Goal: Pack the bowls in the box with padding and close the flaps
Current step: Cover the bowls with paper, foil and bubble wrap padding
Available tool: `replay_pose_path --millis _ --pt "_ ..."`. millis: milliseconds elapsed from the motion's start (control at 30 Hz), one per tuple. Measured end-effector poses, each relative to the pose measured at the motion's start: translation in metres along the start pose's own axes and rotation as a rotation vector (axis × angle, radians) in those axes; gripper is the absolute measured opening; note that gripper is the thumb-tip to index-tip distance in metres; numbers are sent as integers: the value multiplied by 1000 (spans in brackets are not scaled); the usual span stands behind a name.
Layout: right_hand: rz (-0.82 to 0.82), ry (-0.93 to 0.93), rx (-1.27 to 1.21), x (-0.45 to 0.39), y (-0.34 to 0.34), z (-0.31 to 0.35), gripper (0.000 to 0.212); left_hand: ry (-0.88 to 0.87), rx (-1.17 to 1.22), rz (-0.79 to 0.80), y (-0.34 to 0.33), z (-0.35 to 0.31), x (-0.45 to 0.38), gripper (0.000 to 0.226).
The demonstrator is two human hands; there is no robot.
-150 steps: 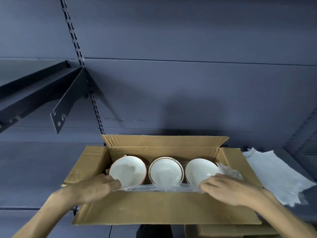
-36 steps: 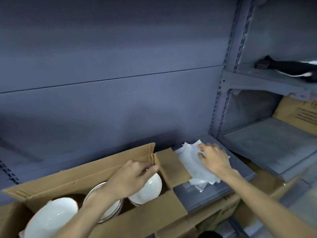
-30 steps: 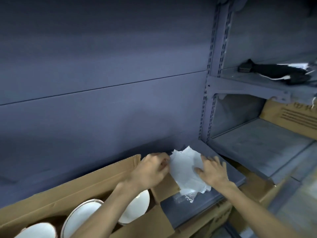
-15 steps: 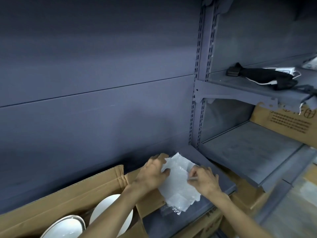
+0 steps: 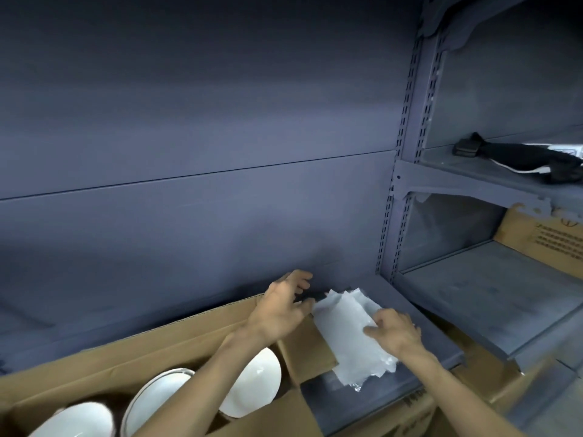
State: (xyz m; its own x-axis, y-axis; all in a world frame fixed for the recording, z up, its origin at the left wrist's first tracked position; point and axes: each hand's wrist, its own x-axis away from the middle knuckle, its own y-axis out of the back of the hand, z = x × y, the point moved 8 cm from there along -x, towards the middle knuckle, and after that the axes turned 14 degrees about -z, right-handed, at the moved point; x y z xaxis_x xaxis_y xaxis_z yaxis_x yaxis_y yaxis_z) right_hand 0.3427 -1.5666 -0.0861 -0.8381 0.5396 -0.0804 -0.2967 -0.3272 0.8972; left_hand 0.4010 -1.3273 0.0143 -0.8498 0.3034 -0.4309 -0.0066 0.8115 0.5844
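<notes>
box: the cardboard box [image 5: 176, 342] sits bottom left on a grey shelf [image 5: 419, 329], flaps all up and open, its right flap [image 5: 307, 348] sticking out toward the padding

bowls: three white bowls in a row inside the box, left bowl [image 5: 74, 419], middle bowl [image 5: 151, 398] with a darker rim line, right bowl [image 5: 255, 386] partly under the forearm (the left one runs off the bottom edge of the frame)

padding: a pile of thin white sheets [image 5: 350, 329] lies on the shelf just right of the box, its near left edge overlapping the right flap, its lower end close to the shelf's front edge

left hand: the left hand [image 5: 280, 310] reaches across the box, fingers spread and relaxed, fingertips at the top left edge of the sheets; looks like touching, not gripping, but it's blurry there so I can't swear to it

right hand: the right hand [image 5: 394, 334] rests on the right side of the pile, fingers mostly flat, pressing down on the sheets rather than curling round them

room: bare shelf behind and to the right of the pile, up to the slotted upright post [image 5: 386, 241]

side shelves: a black strap thing [image 5: 517, 159] on the upper right shelf, another printed carton [image 5: 549, 241] on the one below
</notes>
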Motion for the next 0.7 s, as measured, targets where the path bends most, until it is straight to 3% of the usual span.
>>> replay_pose_path --millis 133,267,400,467,500,600,700 --pt "-296 181 -75 5 53 44 23 -27 43 -97 45 -10 -1 44" --pt "-414 549 -342 36 103 129 18 -98 36 -235 106 -19 1 54" --pt "-316 716 -602 71 114 200 28 -138 -88 -313 177 -10 20 78" --pt "-222 768 -703 87 106 231 26 -181 -260 -332 209 -6 35 82" --pt "-178 806 -723 95 99 247 22 -210 -343 -327 220 -4 42 74" --pt "-75 898 -741 117 78 283 10 -221 -376 -336 248 0 63 16" --pt "29 871 -750 122 57 288 40 -141 -305 -412 266 18 78 50"
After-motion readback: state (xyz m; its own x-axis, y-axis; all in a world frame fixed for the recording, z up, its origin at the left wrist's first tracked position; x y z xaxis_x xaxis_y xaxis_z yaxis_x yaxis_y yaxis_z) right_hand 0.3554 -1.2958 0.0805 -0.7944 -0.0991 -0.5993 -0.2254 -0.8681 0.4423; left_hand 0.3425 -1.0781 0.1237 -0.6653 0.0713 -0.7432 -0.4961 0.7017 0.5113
